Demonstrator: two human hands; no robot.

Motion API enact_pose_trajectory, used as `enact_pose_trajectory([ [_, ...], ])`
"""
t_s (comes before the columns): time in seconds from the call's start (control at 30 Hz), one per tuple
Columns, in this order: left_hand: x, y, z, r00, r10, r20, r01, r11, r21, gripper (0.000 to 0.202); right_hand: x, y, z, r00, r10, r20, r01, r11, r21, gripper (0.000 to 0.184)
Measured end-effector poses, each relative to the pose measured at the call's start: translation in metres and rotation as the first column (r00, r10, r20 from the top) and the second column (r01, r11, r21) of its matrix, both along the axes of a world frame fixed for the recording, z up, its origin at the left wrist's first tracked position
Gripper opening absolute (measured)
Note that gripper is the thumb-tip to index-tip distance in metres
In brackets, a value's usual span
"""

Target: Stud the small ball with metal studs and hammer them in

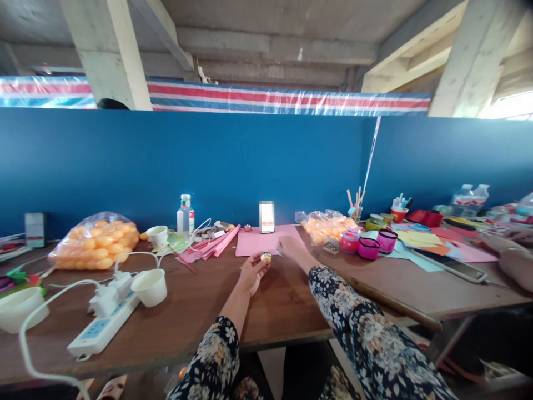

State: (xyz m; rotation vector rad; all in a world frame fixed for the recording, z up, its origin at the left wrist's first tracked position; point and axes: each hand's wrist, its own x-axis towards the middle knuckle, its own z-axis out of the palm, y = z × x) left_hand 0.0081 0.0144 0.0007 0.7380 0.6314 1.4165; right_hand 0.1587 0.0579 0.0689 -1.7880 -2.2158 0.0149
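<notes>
My left hand (251, 274) is above the brown table, its thumb and fingers pinched on a small round yellowish piece (266, 258) with a shiny, darker top. Its exact kind is too small to make out. To the right, my right hand (291, 248) is closed just over the front right part of a pink paper sheet (250, 243). Whatever its fingers hold, if anything, is hidden. Behind the hands, a phone with a bright screen (267, 217) stands upright on the pink sheet. The two hands are apart.
Bags of orange balls stand left (97, 243) and right (327, 225). A power strip (104, 325), a white cup (149, 287) and loose cables lie at left. Pink strips (212, 244), purple tape rolls (368, 248) and coloured paper surround the workspace. Another person's arm (516, 264) rests far right.
</notes>
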Motion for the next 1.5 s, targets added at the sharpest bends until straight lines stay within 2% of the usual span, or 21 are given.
enact_pose_trajectory([
  [0.13, -0.001, 0.0, 0.0, 1.0, 0.015, -0.017, -0.016, 1.0, -0.012, 0.031, 0.001, 0.001, -0.004, 0.984, 0.035, -0.175, -0.022, 0.997, 0.077, 0.021],
  [0.23, 0.0, 0.0, 0.001, 1.0, 0.016, -0.026, -0.017, 1.0, -0.015, 0.031, -0.004, -0.004, -0.01, 0.914, 0.15, -0.376, -0.111, 0.986, 0.122, 0.018],
  [0.3, 0.0, -0.001, 0.002, 1.0, 0.012, -0.023, -0.012, 1.0, -0.008, 0.03, -0.008, -0.013, -0.016, 0.865, 0.22, -0.451, -0.151, 0.971, 0.183, 0.017],
  [0.37, 0.0, -0.001, 0.002, 1.0, 0.01, -0.015, -0.01, 1.0, -0.002, 0.029, -0.012, -0.024, -0.022, 0.863, 0.243, -0.443, -0.138, 0.957, 0.255, 0.015],
  [0.47, 0.0, 0.001, 0.001, 1.0, 0.0, -0.012, 0.0, 1.0, 0.001, 0.028, -0.016, -0.038, -0.032, 0.904, 0.227, -0.362, -0.11, 0.943, 0.316, 0.016],
  [0.6, -0.001, 0.002, 0.0, 0.999, -0.006, -0.033, 0.006, 1.0, 0.013, 0.03, -0.017, -0.047, -0.042, 0.923, 0.23, -0.31, -0.117, 0.932, 0.344, 0.022],
  [0.8, -0.001, 0.005, -0.005, 0.999, -0.012, -0.048, 0.015, 0.999, 0.049, 0.032, -0.019, -0.054, -0.048, 0.909, 0.26, -0.327, -0.125, 0.917, 0.38, 0.027],
  [0.93, -0.001, 0.006, -0.007, 0.998, -0.016, -0.06, 0.02, 0.998, 0.067, 0.035, -0.019, -0.054, -0.051, 0.863, 0.307, -0.402, -0.123, 0.899, 0.42, 0.024],
  [1.2, -0.002, 0.003, -0.006, 0.994, -0.01, -0.107, 0.019, 0.996, 0.089, 0.039, -0.019, -0.041, -0.064, 0.708, 0.342, -0.618, -0.053, 0.899, 0.436, 0.015],
  [1.4, -0.002, 0.001, -0.004, 0.99, -0.023, -0.137, 0.034, 0.997, 0.075, 0.039, -0.022, -0.041, -0.066, 0.659, 0.432, -0.616, -0.11, 0.865, 0.489, 0.014],
  [1.5, -0.001, 0.001, -0.002, 0.991, 0.0, -0.134, 0.008, 0.998, 0.06, 0.037, -0.02, -0.043, -0.063, 0.634, 0.434, -0.64, -0.106, 0.868, 0.485, 0.014],
])
